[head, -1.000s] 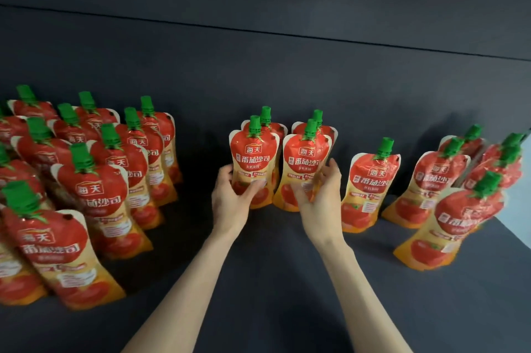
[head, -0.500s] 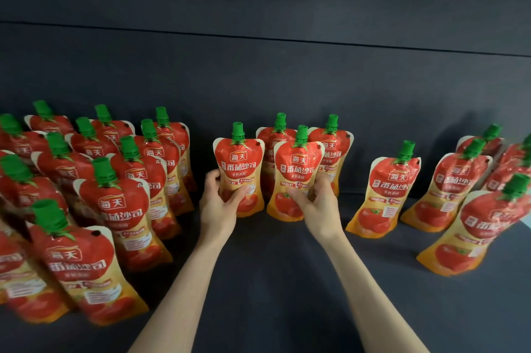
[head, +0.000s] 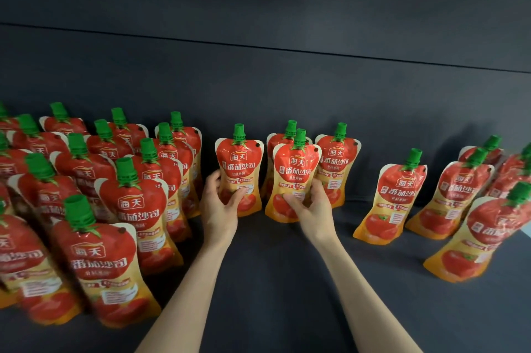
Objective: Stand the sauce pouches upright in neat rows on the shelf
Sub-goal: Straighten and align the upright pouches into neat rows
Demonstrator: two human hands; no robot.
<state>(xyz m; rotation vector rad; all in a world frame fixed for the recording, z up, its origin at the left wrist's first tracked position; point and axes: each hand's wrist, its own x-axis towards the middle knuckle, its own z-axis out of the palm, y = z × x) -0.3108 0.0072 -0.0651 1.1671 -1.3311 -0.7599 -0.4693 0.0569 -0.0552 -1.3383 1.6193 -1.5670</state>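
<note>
Red and orange sauce pouches with green caps stand on a dark shelf (head: 273, 280). My left hand (head: 219, 209) grips the lower part of one upright pouch (head: 240, 163) near the middle. My right hand (head: 314, 209) grips a second upright pouch (head: 297, 168) just to its right. Behind that one stand two more pouches, one (head: 280, 140) mostly hidden and one (head: 337, 163) at its right. Several pouches in rows (head: 120, 203) fill the left side.
A single pouch (head: 392, 197) stands right of my right hand, leaning slightly. Several more pouches (head: 471, 209) lean in a loose group at the far right. The dark back wall (head: 287, 88) rises close behind. Bare shelf lies in front, between my forearms.
My left hand has carried its pouch leftward, away from the pouch in my right hand and toward the rows. The view has shifted, so the whole scene sits further right in the frame.
</note>
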